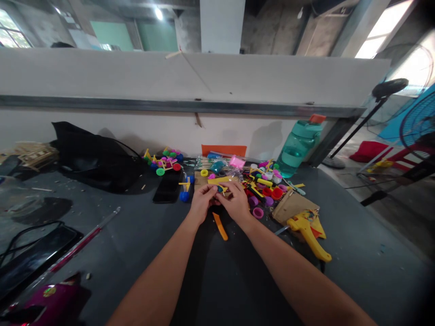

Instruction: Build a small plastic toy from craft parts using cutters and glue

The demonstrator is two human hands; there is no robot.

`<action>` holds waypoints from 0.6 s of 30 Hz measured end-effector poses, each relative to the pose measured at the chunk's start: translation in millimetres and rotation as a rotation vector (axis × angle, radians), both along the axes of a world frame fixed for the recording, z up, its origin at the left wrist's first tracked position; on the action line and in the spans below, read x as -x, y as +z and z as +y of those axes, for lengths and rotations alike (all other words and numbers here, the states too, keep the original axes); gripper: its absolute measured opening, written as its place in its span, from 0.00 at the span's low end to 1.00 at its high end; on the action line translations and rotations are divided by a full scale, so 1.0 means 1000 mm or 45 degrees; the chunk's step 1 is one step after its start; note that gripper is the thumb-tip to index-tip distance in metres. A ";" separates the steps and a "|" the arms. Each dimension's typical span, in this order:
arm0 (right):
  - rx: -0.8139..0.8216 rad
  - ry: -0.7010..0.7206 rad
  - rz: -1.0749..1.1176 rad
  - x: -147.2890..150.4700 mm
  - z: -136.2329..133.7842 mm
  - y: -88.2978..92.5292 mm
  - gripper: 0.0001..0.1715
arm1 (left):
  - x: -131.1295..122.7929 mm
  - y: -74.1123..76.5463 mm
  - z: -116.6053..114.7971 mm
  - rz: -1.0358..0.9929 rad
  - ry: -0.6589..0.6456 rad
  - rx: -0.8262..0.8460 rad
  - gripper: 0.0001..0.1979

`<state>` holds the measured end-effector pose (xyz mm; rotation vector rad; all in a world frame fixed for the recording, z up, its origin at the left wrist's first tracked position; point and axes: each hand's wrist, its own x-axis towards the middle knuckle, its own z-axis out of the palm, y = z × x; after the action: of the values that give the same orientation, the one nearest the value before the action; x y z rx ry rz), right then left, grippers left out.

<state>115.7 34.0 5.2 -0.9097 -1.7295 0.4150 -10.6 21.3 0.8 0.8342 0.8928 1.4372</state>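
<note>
Fingers: the fingertips [217,192] of both hands are curled closed and meet, gripping a small yellow-and-blue piece [220,189]; the fingers hide most of it.
Left hand: the left hand [203,202] pinches the piece from the near left side.
Right hand: the right hand [235,202] closes on the same piece from the right, its fingers touching those of the left hand.
Just beyond the hands: a flat yellow stick [219,180] lies just past the fingertips, over a cardboard sheet [202,178].
Below the hands: an orange plastic strip [220,226] lies on the dark table [112,199], near the wrists.
Right of the hands: red bottle caps [272,193], a purple plastic ring [258,213], a brown paper bag [295,207] and a yellow glue gun [307,235] lie close together.
Left of the hands: a stick with a blue wheel [185,187] sits beside a black phone [167,186].
Further back: a toy car [163,164] with colored wheels, a black bag [91,156] and a teal water bottle [299,147] stand along the wall.
Far right: a stand fan [418,127] stands on the floor, off the table.
</note>
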 end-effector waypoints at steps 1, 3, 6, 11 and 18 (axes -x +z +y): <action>0.004 -0.003 0.009 0.000 0.000 0.000 0.13 | 0.000 0.001 0.000 -0.007 -0.007 0.000 0.13; 0.017 -0.004 0.029 -0.001 0.001 -0.001 0.10 | 0.000 0.002 0.000 -0.020 -0.023 0.002 0.13; 0.038 0.003 0.048 -0.002 0.002 -0.001 0.09 | 0.000 0.003 0.000 -0.042 -0.018 0.018 0.13; 0.019 0.034 0.026 -0.002 0.003 -0.001 0.11 | 0.000 0.000 0.000 0.029 -0.052 0.019 0.14; 0.011 0.037 0.017 -0.001 0.003 -0.004 0.11 | 0.000 -0.002 0.000 0.047 -0.052 0.011 0.14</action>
<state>117.1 36.8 1.7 -0.8870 -1.7312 0.4468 -11.0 21.6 -1.5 0.8700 0.9040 1.3855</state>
